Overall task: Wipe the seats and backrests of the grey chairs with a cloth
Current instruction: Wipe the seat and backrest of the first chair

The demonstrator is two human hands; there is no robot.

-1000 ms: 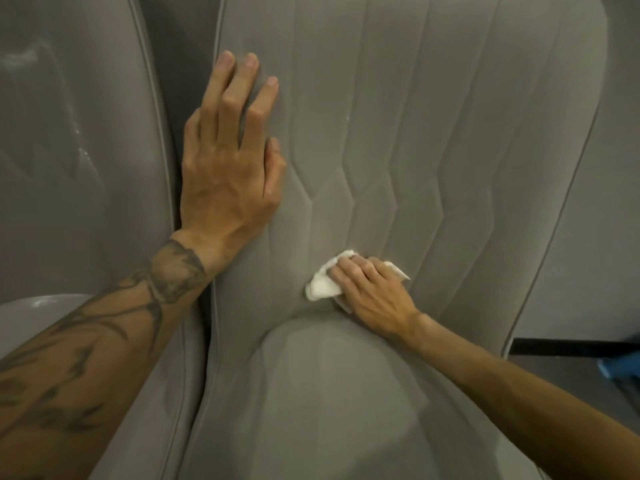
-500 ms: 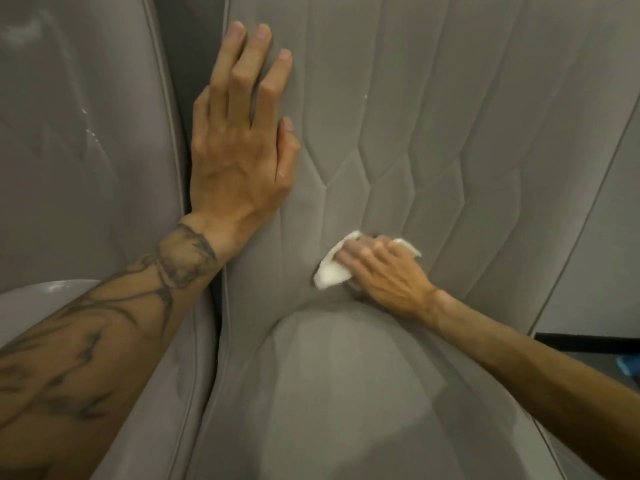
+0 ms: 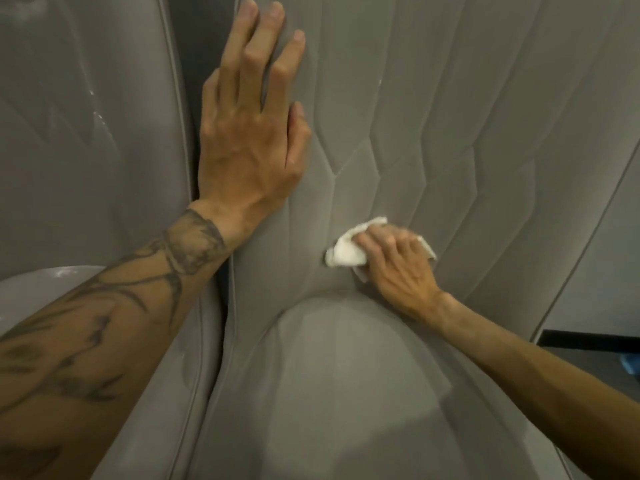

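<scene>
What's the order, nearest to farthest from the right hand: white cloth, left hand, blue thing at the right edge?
1. white cloth, held under the right hand at the backrest's base.
2. left hand, up and left, flat on the backrest.
3. blue thing, far right edge.

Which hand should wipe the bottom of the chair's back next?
The right hand. It already grips the white cloth, pressed low on the backrest just above the seat. The left hand lies flat and empty, higher up near the backrest's edge.

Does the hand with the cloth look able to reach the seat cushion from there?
Probably yes. The right hand presses the cloth low on the backrest, just above the seat cushion, and nothing lies between them.
</scene>
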